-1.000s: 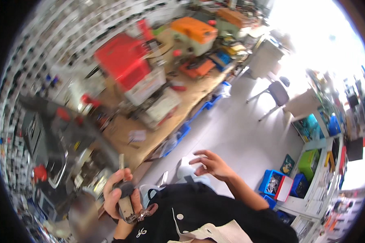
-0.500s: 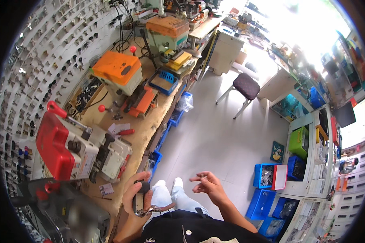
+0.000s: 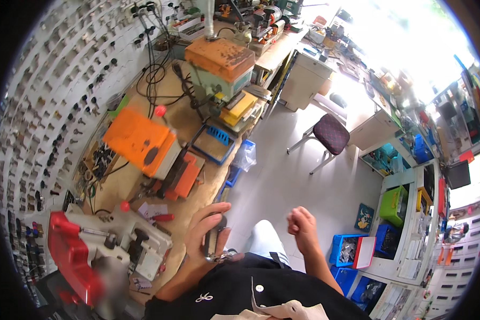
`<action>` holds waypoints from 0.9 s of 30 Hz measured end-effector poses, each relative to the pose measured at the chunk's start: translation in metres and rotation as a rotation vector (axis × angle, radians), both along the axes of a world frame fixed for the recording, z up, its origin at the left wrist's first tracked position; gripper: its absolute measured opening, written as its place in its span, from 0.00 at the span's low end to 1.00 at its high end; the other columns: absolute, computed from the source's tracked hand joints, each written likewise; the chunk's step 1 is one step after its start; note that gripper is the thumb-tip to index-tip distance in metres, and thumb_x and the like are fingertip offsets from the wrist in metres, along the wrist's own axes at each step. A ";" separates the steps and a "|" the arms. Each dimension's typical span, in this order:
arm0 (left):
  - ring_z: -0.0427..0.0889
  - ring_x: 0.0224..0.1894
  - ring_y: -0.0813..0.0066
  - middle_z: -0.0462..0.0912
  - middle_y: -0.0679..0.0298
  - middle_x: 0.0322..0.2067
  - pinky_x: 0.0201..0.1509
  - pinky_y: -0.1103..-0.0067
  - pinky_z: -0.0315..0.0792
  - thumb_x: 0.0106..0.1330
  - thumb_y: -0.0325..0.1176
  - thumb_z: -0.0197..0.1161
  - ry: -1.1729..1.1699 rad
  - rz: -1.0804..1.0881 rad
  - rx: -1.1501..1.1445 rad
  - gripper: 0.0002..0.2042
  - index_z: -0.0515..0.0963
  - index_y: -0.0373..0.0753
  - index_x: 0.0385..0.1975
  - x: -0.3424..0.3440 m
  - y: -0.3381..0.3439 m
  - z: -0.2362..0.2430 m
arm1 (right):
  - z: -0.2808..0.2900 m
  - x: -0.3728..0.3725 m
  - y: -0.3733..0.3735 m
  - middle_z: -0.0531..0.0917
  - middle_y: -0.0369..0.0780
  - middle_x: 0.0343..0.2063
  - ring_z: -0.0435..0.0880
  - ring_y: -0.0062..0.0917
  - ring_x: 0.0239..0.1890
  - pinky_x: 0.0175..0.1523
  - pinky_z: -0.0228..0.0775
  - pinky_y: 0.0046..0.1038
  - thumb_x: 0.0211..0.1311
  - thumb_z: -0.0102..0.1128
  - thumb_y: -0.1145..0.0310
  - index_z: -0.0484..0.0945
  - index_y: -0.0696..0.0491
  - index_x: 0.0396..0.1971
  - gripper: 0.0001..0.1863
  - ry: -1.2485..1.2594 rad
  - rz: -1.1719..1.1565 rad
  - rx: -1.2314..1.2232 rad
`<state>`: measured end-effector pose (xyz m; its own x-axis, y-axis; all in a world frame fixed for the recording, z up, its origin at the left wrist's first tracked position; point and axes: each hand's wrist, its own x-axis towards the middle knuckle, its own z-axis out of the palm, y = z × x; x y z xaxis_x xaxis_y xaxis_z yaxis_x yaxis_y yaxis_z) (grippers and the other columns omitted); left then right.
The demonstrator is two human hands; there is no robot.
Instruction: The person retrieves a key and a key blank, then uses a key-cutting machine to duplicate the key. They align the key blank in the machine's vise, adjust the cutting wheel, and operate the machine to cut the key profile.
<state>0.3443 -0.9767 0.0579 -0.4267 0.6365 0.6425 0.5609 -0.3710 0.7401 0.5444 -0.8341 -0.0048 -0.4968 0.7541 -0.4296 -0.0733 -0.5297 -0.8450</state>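
My left hand (image 3: 198,237) is raised in front of my body, its fingers wrapped round a dark key fob (image 3: 213,241) with a silvery edge. A metal ring and a short brownish strap (image 3: 230,256) hang from the fob's lower end. To the right, over the floor, my right hand (image 3: 302,226) is held up with its fingers curled together. Whether anything small is between those fingers I cannot make out. The left hand is beside the workbench edge, near a red and white key-cutting machine (image 3: 72,250).
On the workbench (image 3: 186,234) stand machines with orange covers (image 3: 141,140), a blue tray (image 3: 214,143) and a red-handled screwdriver (image 3: 163,217). Keys cover the left wall. A stool (image 3: 332,133) is ahead; blue bins (image 3: 342,250) and shelves line the right.
My view has shifted forward along the bench. The left hand has risen with the key fob still in it. My right hand's spread fingers have curled closed, and it has moved right and up.
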 end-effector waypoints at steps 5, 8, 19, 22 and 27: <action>0.78 0.42 0.56 0.75 0.45 0.41 0.44 0.72 0.73 0.54 0.20 0.60 0.074 -0.030 0.022 0.17 0.67 0.33 0.44 -0.013 0.136 -0.010 | -0.014 0.038 0.139 0.68 0.33 0.16 0.55 0.11 0.12 0.16 0.45 0.15 0.62 0.48 0.63 0.64 0.51 0.19 0.13 -0.064 -0.249 -0.042; 0.78 0.41 0.56 0.74 0.44 0.41 0.44 0.71 0.73 0.56 0.21 0.59 -0.003 0.043 0.059 0.16 0.66 0.34 0.44 -0.007 0.220 -0.016 | -0.008 0.043 0.246 0.69 0.31 0.18 0.58 0.09 0.14 0.18 0.46 0.13 0.59 0.52 0.65 0.71 0.53 0.23 0.09 -0.114 -0.191 0.102; 0.75 0.44 0.54 0.68 0.41 0.45 0.46 0.67 0.75 0.59 0.24 0.55 0.068 0.474 0.112 0.19 0.61 0.35 0.50 -0.036 0.342 0.009 | 0.031 -0.160 0.612 0.71 0.28 0.20 0.60 0.07 0.17 0.19 0.49 0.13 0.57 0.55 0.64 0.78 0.55 0.40 0.14 -0.211 0.105 0.844; 0.74 0.45 0.53 0.66 0.42 0.47 0.48 0.66 0.75 0.59 0.24 0.54 0.097 0.585 0.075 0.21 0.59 0.36 0.52 -0.053 0.362 0.005 | 0.013 -0.231 0.688 0.75 0.30 0.24 0.64 0.11 0.18 0.21 0.54 0.16 0.55 0.57 0.63 0.78 0.55 0.40 0.15 -0.275 0.203 0.917; 0.73 0.47 0.53 0.66 0.43 0.49 0.52 0.65 0.71 0.60 0.28 0.54 0.111 0.822 0.028 0.21 0.58 0.39 0.53 -0.058 0.409 0.014 | -0.033 -0.332 0.791 0.82 0.41 0.32 0.80 0.25 0.36 0.44 0.69 0.25 0.50 0.61 0.60 0.81 0.53 0.37 0.16 -0.480 0.272 1.006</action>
